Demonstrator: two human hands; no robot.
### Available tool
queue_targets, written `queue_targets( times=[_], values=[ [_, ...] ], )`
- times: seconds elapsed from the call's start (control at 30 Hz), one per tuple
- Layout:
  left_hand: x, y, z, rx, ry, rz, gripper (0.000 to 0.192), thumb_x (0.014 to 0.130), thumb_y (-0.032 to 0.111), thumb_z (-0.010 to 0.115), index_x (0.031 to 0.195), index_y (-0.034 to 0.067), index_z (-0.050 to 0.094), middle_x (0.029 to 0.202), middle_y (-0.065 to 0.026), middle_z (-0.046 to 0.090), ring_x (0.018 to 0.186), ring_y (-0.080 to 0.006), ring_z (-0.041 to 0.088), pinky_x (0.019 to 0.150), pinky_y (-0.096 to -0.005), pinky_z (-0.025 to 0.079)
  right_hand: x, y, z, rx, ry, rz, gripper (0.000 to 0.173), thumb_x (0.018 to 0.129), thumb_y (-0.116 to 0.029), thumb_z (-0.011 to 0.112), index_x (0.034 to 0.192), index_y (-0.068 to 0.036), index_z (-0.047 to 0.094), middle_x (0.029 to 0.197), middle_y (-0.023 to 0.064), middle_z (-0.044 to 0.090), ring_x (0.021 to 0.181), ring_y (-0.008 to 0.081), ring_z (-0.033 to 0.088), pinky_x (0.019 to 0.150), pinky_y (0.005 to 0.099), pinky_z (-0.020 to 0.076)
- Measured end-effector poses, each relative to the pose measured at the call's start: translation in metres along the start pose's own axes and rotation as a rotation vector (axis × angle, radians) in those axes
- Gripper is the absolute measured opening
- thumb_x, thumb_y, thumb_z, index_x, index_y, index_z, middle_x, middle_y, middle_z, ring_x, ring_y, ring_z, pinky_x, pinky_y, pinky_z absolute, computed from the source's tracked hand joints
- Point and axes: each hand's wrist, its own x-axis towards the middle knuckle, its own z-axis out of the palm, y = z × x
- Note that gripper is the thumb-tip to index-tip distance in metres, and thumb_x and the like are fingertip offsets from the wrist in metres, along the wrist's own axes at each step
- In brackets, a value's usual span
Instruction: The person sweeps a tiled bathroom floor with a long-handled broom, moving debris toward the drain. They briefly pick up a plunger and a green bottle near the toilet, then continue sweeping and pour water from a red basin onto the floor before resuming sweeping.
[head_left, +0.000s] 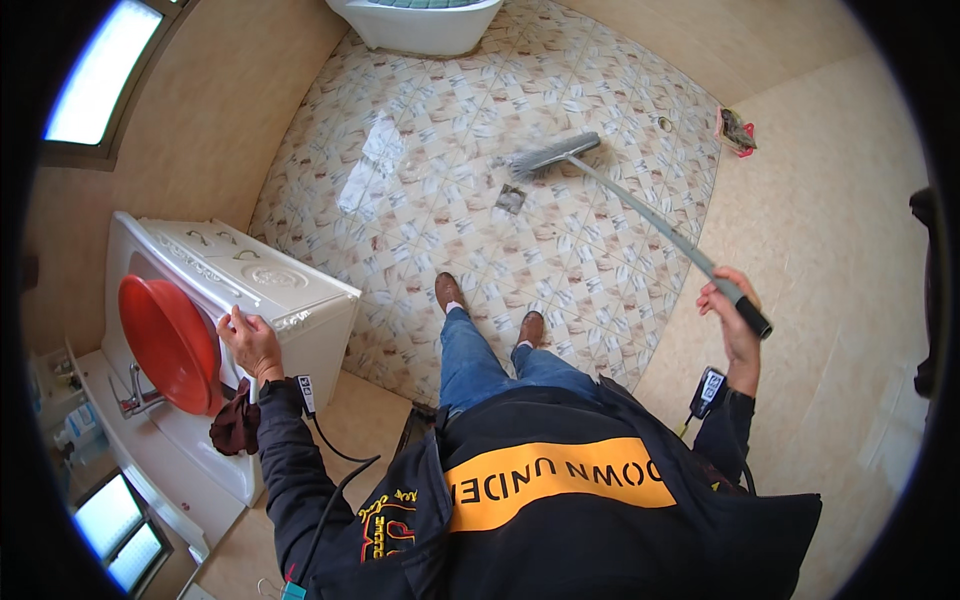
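My right hand (731, 311) grips the grey pole of a long-handled floor brush (652, 215) near its black end. The brush head, with grey bristles, rests on the patterned tile floor (450, 225), just above a square floor drain (510, 199). My left hand (251, 343) is at the front rim of the white washbasin cabinet (277, 281), its fingers partly bent; whether it grips the rim is unclear. Beside it, a red plastic basin (166, 345) sits tilted in the sink. A dark red cloth (235, 427) hangs over the sink's edge near my left wrist.
A white bathtub (431, 28) stands at the far wall. By the right wall lie a red dustpan-like object (738, 133) with dark matter and a small ring (665, 124). A chrome faucet (135, 397) stands behind the red basin. Wet shine marks the floor at left.
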Motion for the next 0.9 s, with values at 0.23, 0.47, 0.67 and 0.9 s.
queue_targets(
  times=[0.23, 0.47, 0.67, 0.9],
  values=[
    [0.000, -0.016, 0.011, 0.031, 0.054, 0.128, 0.033, 0.082, 0.011, 0.057, 0.114, 0.005, 0.062, 0.115, -0.0181, 0.050, 0.095, -0.0352, 0.060, 0.077, -0.0400, 0.053, -0.070, 0.070, -0.013, 0.555, -0.077, 0.405, 0.029, 0.088, -0.012, 0.045, 0.111, 0.002, 0.055, 0.088, 0.0230, 0.064, 0.078, 0.0327, 0.065, 0.069, 0.0408, 0.0539],
    [-0.002, -0.013, 0.012, 0.006, 0.042, 0.037, 0.033, 0.082, 0.012, 0.057, 0.114, 0.006, 0.062, 0.114, -0.0180, 0.051, 0.094, -0.0349, 0.060, 0.076, -0.0400, 0.053, -0.119, 0.092, 0.006, 0.243, -0.135, 0.886, 0.021, 0.087, -0.002, 0.056, 0.106, 0.001, 0.048, 0.077, 0.0127, 0.060, 0.057, 0.0186, 0.058, 0.053, 0.0303, 0.0487],
    [0.000, -0.019, 0.015, 0.104, 0.075, 0.188, 0.033, 0.082, 0.013, 0.057, 0.113, 0.006, 0.063, 0.114, -0.0182, 0.051, 0.093, -0.0348, 0.060, 0.075, -0.0399, 0.054, -0.120, 0.107, 0.009, 0.059, -0.161, 0.902, 0.013, 0.091, -0.011, 0.057, 0.087, -0.004, 0.047, 0.063, 0.0052, 0.050, 0.045, 0.0129, 0.048, 0.041, 0.0274, 0.0398],
    [-0.002, -0.019, 0.017, 0.032, 0.061, 0.096, 0.032, 0.082, 0.014, 0.057, 0.113, 0.007, 0.063, 0.114, -0.0182, 0.051, 0.093, -0.0351, 0.060, 0.075, -0.0403, 0.054, -0.151, 0.103, 0.019, 0.261, -0.079, 0.742, 0.015, 0.090, -0.014, 0.059, 0.091, -0.001, 0.051, 0.061, 0.0048, 0.047, 0.043, 0.0147, 0.046, 0.041, 0.0283, 0.0385]
  ],
)
